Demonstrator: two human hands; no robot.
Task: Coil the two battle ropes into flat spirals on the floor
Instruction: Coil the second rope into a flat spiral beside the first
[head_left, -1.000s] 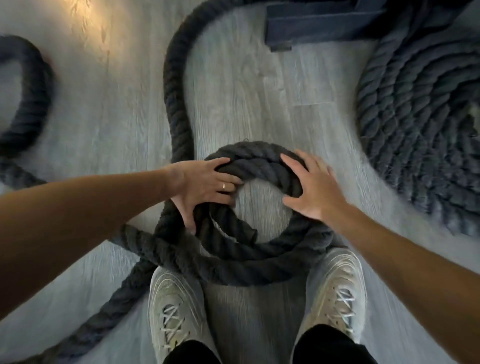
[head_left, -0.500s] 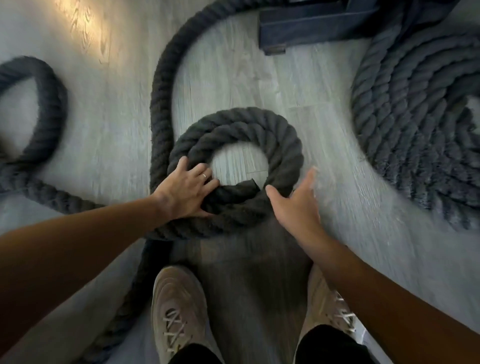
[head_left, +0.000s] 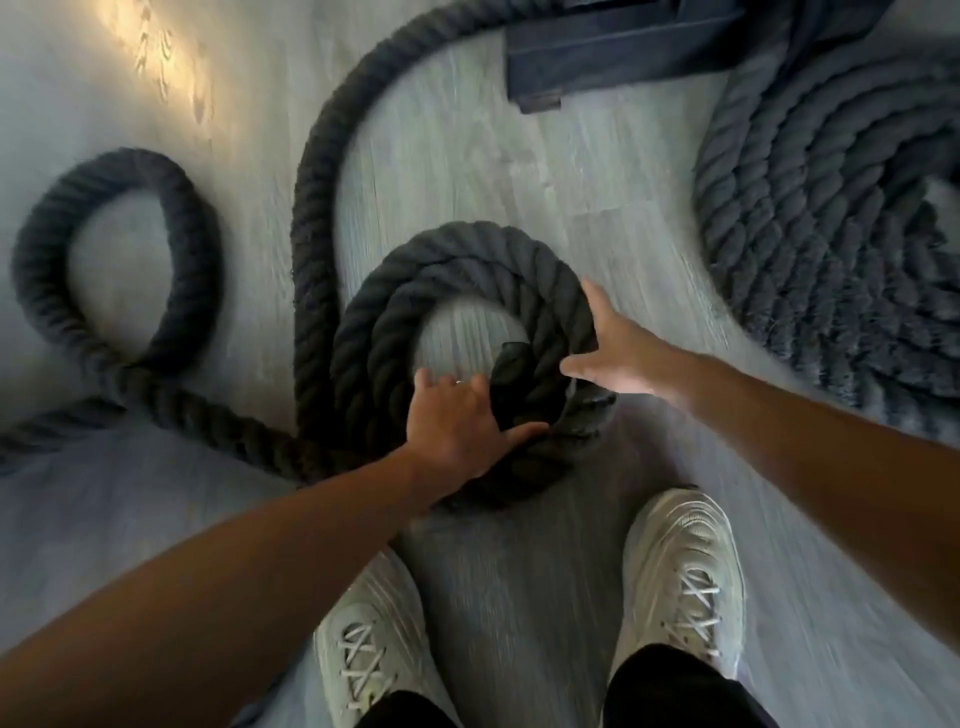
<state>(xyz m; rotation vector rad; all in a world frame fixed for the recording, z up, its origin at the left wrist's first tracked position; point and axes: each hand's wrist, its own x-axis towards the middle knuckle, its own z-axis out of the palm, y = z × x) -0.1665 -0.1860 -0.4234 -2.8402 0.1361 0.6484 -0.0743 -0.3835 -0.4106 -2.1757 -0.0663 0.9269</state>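
Observation:
A thick dark battle rope forms a small flat coil (head_left: 457, 270) of about two turns on the grey floor in front of me. Its taped end (head_left: 511, 364) lies at the inner near side. My left hand (head_left: 457, 421) presses flat on the coil's near edge, fingers spread. My right hand (head_left: 613, 353) is spread open against the coil's right side, thumb near the taped end. The loose rope (head_left: 311, 208) runs up from the coil's left toward the top, and another stretch makes a loop (head_left: 171, 208) at the left. A second rope lies in a large finished spiral (head_left: 831, 218) at the right.
A dark blue block-shaped base (head_left: 613, 62) stands at the top centre, where the loose rope leads. My two pale sneakers (head_left: 685, 571) stand just behind the small coil. Bare grey plank floor (head_left: 623, 234) separates the two coils.
The small coil has been pushed away from my feet and flattened. My right hand came off the rope, then reached back to the coil's right side. My left hand slid to the near edge.

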